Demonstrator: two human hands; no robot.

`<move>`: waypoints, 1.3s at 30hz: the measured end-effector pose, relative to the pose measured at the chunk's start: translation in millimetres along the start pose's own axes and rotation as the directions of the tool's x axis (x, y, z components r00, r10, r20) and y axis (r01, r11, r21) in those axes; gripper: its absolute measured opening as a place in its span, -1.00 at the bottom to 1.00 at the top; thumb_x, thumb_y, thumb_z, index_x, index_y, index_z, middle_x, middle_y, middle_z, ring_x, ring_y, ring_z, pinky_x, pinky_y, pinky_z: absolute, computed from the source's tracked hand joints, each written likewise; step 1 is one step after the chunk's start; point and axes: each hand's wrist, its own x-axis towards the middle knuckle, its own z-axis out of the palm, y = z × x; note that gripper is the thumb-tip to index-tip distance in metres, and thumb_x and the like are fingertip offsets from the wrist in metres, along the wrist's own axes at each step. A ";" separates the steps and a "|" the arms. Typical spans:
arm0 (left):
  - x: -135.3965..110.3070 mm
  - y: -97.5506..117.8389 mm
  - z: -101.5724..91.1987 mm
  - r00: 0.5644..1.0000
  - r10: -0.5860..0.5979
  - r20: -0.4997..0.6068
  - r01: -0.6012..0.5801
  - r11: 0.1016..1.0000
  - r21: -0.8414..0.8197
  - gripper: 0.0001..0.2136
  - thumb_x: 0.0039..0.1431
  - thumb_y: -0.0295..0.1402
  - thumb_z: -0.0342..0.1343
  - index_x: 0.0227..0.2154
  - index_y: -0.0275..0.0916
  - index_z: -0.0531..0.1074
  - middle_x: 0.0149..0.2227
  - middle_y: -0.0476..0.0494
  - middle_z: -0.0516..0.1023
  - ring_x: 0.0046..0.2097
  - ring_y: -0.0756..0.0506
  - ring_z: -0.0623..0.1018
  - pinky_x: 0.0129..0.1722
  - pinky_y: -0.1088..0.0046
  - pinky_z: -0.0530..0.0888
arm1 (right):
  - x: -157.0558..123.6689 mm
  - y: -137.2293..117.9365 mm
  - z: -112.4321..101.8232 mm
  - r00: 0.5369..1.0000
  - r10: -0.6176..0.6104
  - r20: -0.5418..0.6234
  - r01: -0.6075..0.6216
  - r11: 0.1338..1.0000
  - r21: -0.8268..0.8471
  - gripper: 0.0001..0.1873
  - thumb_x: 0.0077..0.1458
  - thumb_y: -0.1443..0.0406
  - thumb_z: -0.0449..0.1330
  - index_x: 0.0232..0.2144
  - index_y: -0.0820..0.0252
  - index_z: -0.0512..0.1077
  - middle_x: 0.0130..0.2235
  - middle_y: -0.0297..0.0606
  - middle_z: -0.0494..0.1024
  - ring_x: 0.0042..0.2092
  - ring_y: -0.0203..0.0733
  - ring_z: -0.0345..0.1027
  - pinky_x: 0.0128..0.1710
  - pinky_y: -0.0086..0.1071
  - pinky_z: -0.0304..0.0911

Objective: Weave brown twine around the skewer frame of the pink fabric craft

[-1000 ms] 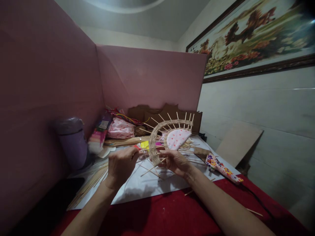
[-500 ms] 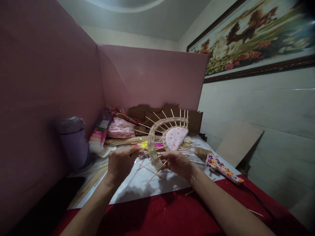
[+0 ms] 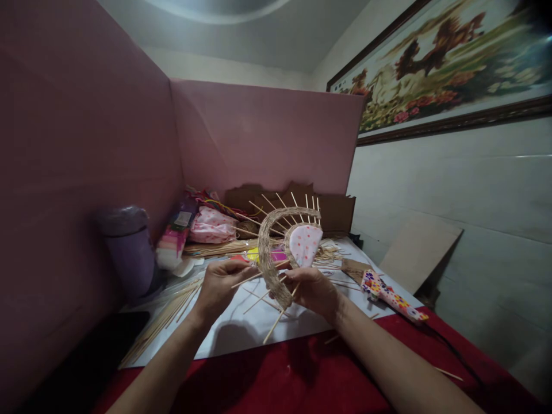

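A half-round woven piece [image 3: 269, 241] is held up over the table: a curved band of brown twine threaded through thin wooden sticks that fan outward. At its inner side sits a half-circle of white cloth with pink dots [image 3: 305, 244]. My right hand [image 3: 314, 290] grips this piece near its lower end, by the band and sticks. My left hand [image 3: 222, 287] is closed in a pinch at the band's left edge, close to a stick. What lies between its fingertips is too small to make out.
Bundles of thin sticks [image 3: 161, 322] lie at left on white paper [image 3: 233, 339] over a red cloth [image 3: 293, 379]. A flower-patterned glue gun [image 3: 392, 296] rests at right. Behind are a dotted cloth bundle [image 3: 213, 224], cardboard [image 3: 336, 215] and a purple bin [image 3: 131, 253].
The woven piece has shifted slightly left and turned a little. My left hand has come right, closer to the band, and its fingers now point toward it.
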 end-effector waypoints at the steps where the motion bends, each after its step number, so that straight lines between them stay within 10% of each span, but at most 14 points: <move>1: -0.3 0.9 1.0 1.000 -0.008 -0.009 0.008 1.000 -0.013 -0.88 -0.18 -0.32 0.28 -0.60 -0.28 0.55 -0.67 0.02 0.47 -0.62 0.12 0.33 -0.60 0.64 0.28 | 0.1 0.5 0.4 1.000 0.005 0.008 -0.005 1.000 -0.001 -0.70 -0.14 0.44 0.10 -0.26 0.39 0.42 -0.39 -0.18 0.57 -0.33 -0.19 0.47 -0.23 -0.29 0.33; 15: 2.2 -2.1 -0.4 0.999 -0.026 -0.021 0.026 1.000 -0.004 -0.84 -0.19 -0.30 0.28 -0.61 -0.32 0.52 -0.69 0.03 0.41 -0.62 0.11 0.28 -0.61 0.61 0.23 | -1.2 -2.1 6.7 0.999 -0.019 0.039 0.025 0.990 -0.138 -0.66 -0.13 0.34 0.08 -0.26 0.41 0.42 -0.32 -0.08 0.57 -0.30 -0.15 0.47 -0.29 -0.35 0.30; 24: 7.2 -5.5 -15.2 0.979 0.175 -0.105 -0.129 0.931 0.343 -0.81 -0.06 -0.23 0.19 -0.52 -0.27 0.52 -0.53 -0.06 0.53 -0.45 -0.02 0.45 -0.46 0.52 0.32 | -1.4 -3.6 0.4 0.991 0.040 0.130 -0.019 0.987 -0.159 -0.71 -0.14 0.33 0.09 -0.33 0.39 0.44 -0.35 -0.11 0.57 -0.31 -0.14 0.48 -0.20 -0.32 0.30; 39: 9.7 1.4 -25.3 0.955 0.230 -0.188 -0.168 0.939 0.299 -0.79 -0.08 -0.22 0.20 -0.53 -0.29 0.50 -0.58 -0.01 0.48 -0.52 0.03 0.39 -0.54 0.58 0.27 | -3.6 -5.4 -3.6 0.993 0.010 0.119 0.006 0.992 -0.130 -0.66 -0.14 0.37 0.09 -0.24 0.38 0.42 -0.34 -0.11 0.58 -0.30 -0.12 0.48 -0.21 -0.20 0.34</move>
